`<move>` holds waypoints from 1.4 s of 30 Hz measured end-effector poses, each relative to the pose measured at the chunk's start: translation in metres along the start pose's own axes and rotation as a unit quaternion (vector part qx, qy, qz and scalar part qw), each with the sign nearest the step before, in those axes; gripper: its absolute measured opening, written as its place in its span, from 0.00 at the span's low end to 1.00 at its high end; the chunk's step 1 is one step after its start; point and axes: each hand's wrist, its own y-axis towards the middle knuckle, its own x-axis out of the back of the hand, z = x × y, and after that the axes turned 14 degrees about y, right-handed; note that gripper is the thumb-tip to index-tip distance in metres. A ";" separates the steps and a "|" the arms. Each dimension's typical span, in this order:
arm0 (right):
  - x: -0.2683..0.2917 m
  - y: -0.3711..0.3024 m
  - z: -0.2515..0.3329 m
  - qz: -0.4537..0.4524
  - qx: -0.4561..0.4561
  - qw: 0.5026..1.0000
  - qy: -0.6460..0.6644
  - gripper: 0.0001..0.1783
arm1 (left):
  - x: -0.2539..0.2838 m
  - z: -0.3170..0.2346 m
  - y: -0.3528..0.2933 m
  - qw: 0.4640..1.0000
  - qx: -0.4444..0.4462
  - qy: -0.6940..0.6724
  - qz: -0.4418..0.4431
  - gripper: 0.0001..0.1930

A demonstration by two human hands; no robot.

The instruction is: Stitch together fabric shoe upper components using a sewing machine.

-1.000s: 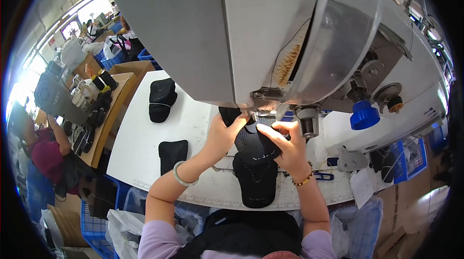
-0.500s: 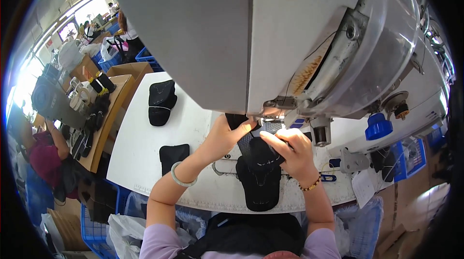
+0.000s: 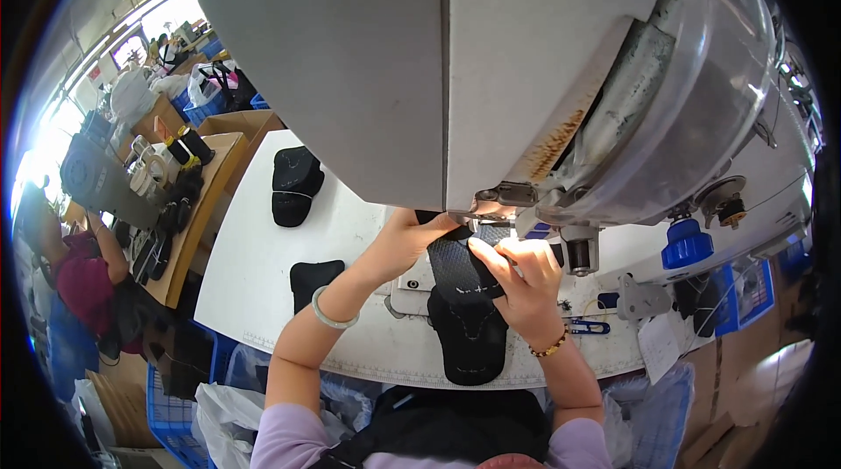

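Close below the head of a large white sewing machine, both hands work on a black fabric piece with a mesh-like surface and white marks near its lower edge. My left hand, a bracelet on its wrist, pinches the piece's upper left edge next to the needle area. My right hand grips its right side, with thumb and forefinger pressed together. Part of the piece is hidden under the machine head. Just below it a stack of black shaped pieces lies on the white table.
Two more lots of black pieces, an upper stack and a lower one, lie left on the table. Small blue-handled snips rest at right. A neighbouring bench holds thread cones; a co-worker's arm shows beyond it.
The black piece has turned slightly, so more of its mesh surface shows between my hands. My right hand has shifted a little to the left and down. My left hand has barely moved.
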 end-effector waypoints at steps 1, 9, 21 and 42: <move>0.000 0.001 0.001 0.002 0.001 1.000 -0.002 0.26 | -0.001 0.001 0.002 1.000 -0.001 -0.002 0.000 0.11; -0.002 -0.006 0.000 -0.037 0.020 0.999 -0.017 0.26 | -0.009 0.006 0.002 0.991 0.012 -0.131 -0.032 0.10; 0.004 -0.016 -0.018 -0.039 0.032 0.998 -0.022 0.22 | -0.033 -0.006 -0.020 0.983 -0.007 0.024 -0.181 0.10; 0.001 -0.038 -0.043 -0.060 -0.064 0.996 0.008 0.20 | -0.069 -0.027 -0.028 0.946 0.045 -0.044 -0.318 0.09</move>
